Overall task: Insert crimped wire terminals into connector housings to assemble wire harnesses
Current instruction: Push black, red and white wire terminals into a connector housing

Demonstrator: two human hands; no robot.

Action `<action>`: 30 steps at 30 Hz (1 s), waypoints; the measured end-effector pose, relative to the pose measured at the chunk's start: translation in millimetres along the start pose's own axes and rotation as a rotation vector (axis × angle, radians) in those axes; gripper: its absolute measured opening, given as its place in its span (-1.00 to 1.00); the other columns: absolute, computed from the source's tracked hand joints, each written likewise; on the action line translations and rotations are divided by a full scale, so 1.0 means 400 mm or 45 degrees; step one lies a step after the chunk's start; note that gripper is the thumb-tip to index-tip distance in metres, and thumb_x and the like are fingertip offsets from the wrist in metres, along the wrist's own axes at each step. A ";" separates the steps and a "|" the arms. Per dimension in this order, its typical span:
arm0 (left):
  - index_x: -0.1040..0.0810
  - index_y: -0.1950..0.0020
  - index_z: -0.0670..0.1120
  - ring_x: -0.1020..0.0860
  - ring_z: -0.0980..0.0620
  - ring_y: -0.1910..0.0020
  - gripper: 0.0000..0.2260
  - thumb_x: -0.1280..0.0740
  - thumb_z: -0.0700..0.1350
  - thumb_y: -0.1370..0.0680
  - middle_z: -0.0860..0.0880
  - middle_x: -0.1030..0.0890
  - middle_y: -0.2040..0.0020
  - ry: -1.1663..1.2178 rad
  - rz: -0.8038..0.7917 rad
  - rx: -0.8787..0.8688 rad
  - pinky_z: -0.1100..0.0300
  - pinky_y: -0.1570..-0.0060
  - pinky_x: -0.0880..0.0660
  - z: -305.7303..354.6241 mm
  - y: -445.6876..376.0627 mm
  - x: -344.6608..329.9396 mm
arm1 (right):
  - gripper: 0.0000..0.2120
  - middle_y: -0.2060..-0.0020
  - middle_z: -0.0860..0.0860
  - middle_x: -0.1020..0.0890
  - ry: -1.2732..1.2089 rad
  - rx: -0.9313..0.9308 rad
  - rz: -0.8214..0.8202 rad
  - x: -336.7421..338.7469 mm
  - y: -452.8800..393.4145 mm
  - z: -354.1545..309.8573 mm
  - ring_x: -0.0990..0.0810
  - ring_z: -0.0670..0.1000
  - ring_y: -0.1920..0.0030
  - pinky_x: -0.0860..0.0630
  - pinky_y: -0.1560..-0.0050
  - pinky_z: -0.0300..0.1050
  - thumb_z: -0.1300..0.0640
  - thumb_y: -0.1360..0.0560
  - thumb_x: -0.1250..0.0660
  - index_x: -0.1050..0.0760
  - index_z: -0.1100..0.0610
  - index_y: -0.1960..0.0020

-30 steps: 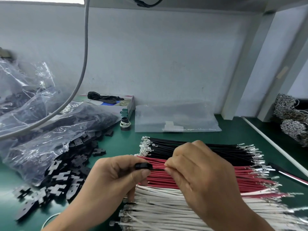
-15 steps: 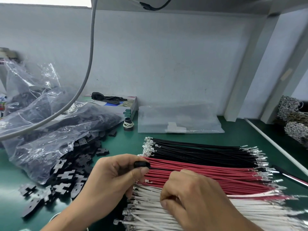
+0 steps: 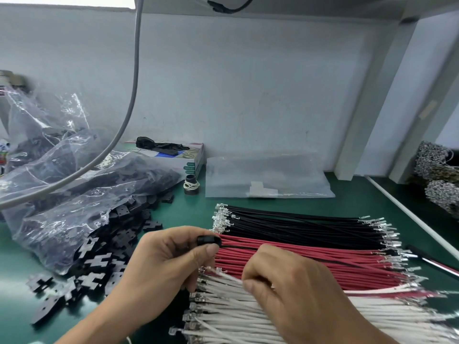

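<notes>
My left hand (image 3: 169, 259) pinches a small black connector housing (image 3: 208, 240) between thumb and fingers, with a black wire running out of it to the right. My right hand (image 3: 295, 294) pinches a white wire (image 3: 223, 274) near its crimped terminal, lifted a little from the white wire bundle (image 3: 223, 316). Behind it lie a red wire bundle (image 3: 323, 259) and a black wire bundle (image 3: 298, 222), all with metal terminals at both ends.
Loose black housings (image 3: 99, 264) spill from a clear plastic bag (image 3: 74, 194) at the left. A tissue box (image 3: 178, 155), a small black spool (image 3: 191, 184) and a flat clear bag (image 3: 268, 180) sit at the back. A grey cable (image 3: 129, 95) hangs at left.
My right hand left the housing, dropped to the white bundle and picked out one white wire. My left hand kept holding the housing almost still.
</notes>
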State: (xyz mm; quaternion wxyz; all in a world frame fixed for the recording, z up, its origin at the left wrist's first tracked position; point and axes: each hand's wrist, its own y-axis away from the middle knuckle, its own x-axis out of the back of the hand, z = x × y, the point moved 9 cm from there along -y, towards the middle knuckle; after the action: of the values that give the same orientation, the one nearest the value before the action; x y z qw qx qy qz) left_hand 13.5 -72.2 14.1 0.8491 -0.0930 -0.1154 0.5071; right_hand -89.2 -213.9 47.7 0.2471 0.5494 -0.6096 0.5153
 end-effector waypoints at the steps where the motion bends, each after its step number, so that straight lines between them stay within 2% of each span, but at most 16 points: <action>1: -0.77 0.06 -0.02 -0.49 -0.04 0.55 -0.88 -0.51 -0.12 -0.42 -0.17 -0.68 0.32 0.006 0.000 0.008 0.26 0.54 -0.41 -0.001 0.000 0.001 | -0.77 0.06 -0.22 -0.49 -0.035 -0.020 0.038 0.013 -0.002 0.006 -0.42 -0.19 0.13 -0.32 0.15 -0.30 -0.21 -0.51 -0.11 -0.43 -0.13 -0.02; 3: -0.77 0.05 -0.03 -0.49 -0.04 0.54 -0.86 -0.52 -0.10 -0.41 -0.19 -0.69 0.30 0.034 -0.011 0.025 0.26 0.53 -0.41 -0.001 0.000 0.002 | -0.83 0.08 -0.22 -0.50 -0.121 -0.059 0.143 0.044 -0.005 0.010 -0.48 -0.15 0.15 -0.38 0.19 -0.28 -0.16 -0.50 -0.17 -0.44 -0.14 -0.02; 5: -0.77 0.03 -0.05 -0.48 -0.04 0.53 -0.83 -0.52 -0.09 -0.39 -0.20 -0.69 0.29 0.072 -0.036 0.038 0.25 0.53 -0.40 0.001 0.001 -0.002 | -0.90 0.15 -0.19 -0.52 -0.110 -0.087 0.270 0.072 -0.002 0.013 -0.53 -0.13 0.19 -0.41 0.27 -0.27 -0.10 -0.50 -0.25 -0.51 -0.13 0.08; 9: -0.77 0.01 -0.07 -0.49 -0.05 0.52 -0.81 -0.53 -0.13 -0.40 -0.23 -0.69 0.28 0.100 -0.096 0.034 0.24 0.52 -0.42 0.010 0.006 -0.016 | -0.91 0.23 -0.20 -0.51 0.049 -0.066 0.452 0.103 0.011 0.009 -0.52 -0.15 0.30 -0.45 0.39 -0.23 -0.08 -0.48 -0.35 -0.56 -0.13 0.19; 11: -0.77 0.00 -0.07 -0.49 -0.05 0.52 -0.81 -0.53 -0.14 -0.40 -0.23 -0.69 0.28 0.103 -0.101 0.036 0.24 0.52 -0.41 0.012 0.007 -0.019 | -0.87 0.24 -0.20 -0.49 0.086 -0.043 0.494 0.110 0.012 0.005 -0.48 -0.16 0.34 -0.43 0.43 -0.25 -0.09 -0.50 -0.32 -0.57 -0.12 0.20; 15: -0.77 0.01 -0.09 -0.48 -0.05 0.52 -0.80 -0.53 -0.12 -0.38 -0.23 -0.69 0.28 0.121 -0.089 0.042 0.25 0.51 -0.41 0.017 0.006 -0.016 | -0.82 0.26 -0.18 -0.49 0.087 0.044 0.532 0.111 0.012 -0.005 -0.37 -0.23 0.35 -0.34 0.41 -0.34 -0.08 -0.53 -0.30 -0.59 -0.08 0.20; 22: -0.77 -0.02 -0.11 -0.51 -0.01 0.50 -0.79 -0.55 -0.16 -0.40 -0.23 -0.70 0.27 0.118 -0.164 0.109 0.25 0.48 -0.48 0.008 0.014 -0.027 | -0.80 0.27 -0.16 -0.50 0.122 0.087 0.599 0.111 0.015 -0.011 -0.41 -0.19 0.36 -0.41 0.44 -0.24 -0.05 -0.53 -0.32 -0.60 -0.04 0.23; 24: -0.77 -0.01 -0.09 -0.52 0.01 0.50 -0.81 -0.58 -0.16 -0.41 -0.23 -0.70 0.27 0.101 -0.184 0.109 0.25 0.47 -0.49 0.008 0.016 -0.029 | -0.80 0.26 -0.17 -0.50 0.023 0.090 0.569 0.104 0.012 -0.007 -0.42 -0.19 0.35 -0.42 0.40 -0.24 -0.05 -0.53 -0.32 -0.61 -0.03 0.22; 27: -0.78 -0.02 -0.08 -0.52 0.01 0.49 -0.76 -0.62 -0.02 -0.40 -0.22 -0.71 0.28 0.088 -0.239 0.114 0.23 0.47 -0.50 0.009 0.020 -0.038 | -0.84 0.25 -0.18 -0.50 -0.229 0.032 0.473 0.079 0.005 0.012 -0.51 -0.12 0.30 -0.46 0.34 -0.20 -0.07 -0.50 -0.38 -0.62 -0.04 0.20; 30: -0.77 0.00 -0.10 -0.52 0.03 0.49 -0.66 -0.62 0.06 -0.33 -0.22 -0.71 0.29 0.074 -0.253 0.115 0.23 0.48 -0.52 0.006 0.022 -0.044 | -0.90 0.24 -0.16 -0.52 -0.255 0.022 0.429 0.058 0.005 0.012 -0.53 -0.10 0.30 -0.49 0.34 -0.08 -0.04 -0.47 -0.43 -0.62 -0.05 0.19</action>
State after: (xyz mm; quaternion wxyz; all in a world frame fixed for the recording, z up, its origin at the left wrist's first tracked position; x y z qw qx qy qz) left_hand -2.5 -83.6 12.2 0.9014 -0.0574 -0.0763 0.4223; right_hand -96.0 -228.2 65.4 0.0909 0.4903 -0.7101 0.4971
